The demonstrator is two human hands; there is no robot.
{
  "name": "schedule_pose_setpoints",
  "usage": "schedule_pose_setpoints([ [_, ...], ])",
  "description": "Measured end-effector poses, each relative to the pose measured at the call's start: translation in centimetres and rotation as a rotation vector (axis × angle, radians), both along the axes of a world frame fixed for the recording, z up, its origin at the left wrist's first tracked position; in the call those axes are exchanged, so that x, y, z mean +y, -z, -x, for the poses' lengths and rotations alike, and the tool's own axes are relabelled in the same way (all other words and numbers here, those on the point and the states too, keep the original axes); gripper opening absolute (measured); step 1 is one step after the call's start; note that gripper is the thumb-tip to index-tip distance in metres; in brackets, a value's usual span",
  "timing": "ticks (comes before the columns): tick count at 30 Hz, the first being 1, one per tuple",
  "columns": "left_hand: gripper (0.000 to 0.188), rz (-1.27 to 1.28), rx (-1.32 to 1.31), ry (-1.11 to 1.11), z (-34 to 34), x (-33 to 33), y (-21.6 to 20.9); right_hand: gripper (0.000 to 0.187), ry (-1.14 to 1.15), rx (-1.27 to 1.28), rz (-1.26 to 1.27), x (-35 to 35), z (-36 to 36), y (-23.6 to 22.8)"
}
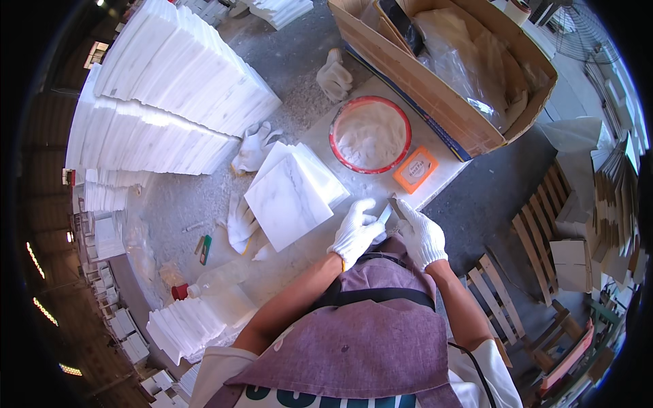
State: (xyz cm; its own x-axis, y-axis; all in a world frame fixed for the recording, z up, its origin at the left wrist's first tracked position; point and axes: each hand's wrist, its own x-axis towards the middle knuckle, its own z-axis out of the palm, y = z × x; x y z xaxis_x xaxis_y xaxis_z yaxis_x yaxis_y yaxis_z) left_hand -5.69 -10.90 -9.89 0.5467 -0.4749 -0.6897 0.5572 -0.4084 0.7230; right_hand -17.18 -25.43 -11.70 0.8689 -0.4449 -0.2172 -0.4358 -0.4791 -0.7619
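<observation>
I've got the left hand [357,233] and right hand [422,234] side by side at the near edge of the table [309,115], a tool [386,213] between them. Ahead sits the bowl [360,168], powder [371,134] inside; just right and nearer, the box [415,169]. Behind that, right, stands the carton [408,78]. Left of my left hand, the tiles [288,200]; gloves [241,221] along their left; tall stacks [153,139] farther left. Off right, pallets [531,260] on the floor [469,204].

White-gloved hands [356,231], grey-veined white tile [288,202]
</observation>
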Motion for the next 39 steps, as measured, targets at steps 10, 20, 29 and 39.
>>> schedule_pose_setpoints([
  [10, 0.030, 0.001, 0.357, -0.203, 0.6, 1.0, 0.8, 0.044, 0.041, 0.100, -0.003, -0.7, -1.2, -1.1],
  [20, 0.023, -0.136, 0.117, -0.188, 0.9, -0.3, -0.5, 0.038, 0.002, -0.037, -0.217, 0.3, -1.4, 0.0],
  [29, 0.022, -0.140, 0.063, -0.163, 1.0, -0.2, 0.0, 0.036, -0.001, -0.005, -0.151, -0.4, -1.5, -0.1],
  [39, 0.022, -0.097, 0.076, -0.189, 1.0, 0.1, 0.3, 0.038, -0.031, 0.008, -0.187, -0.4, -1.5, 0.0],
])
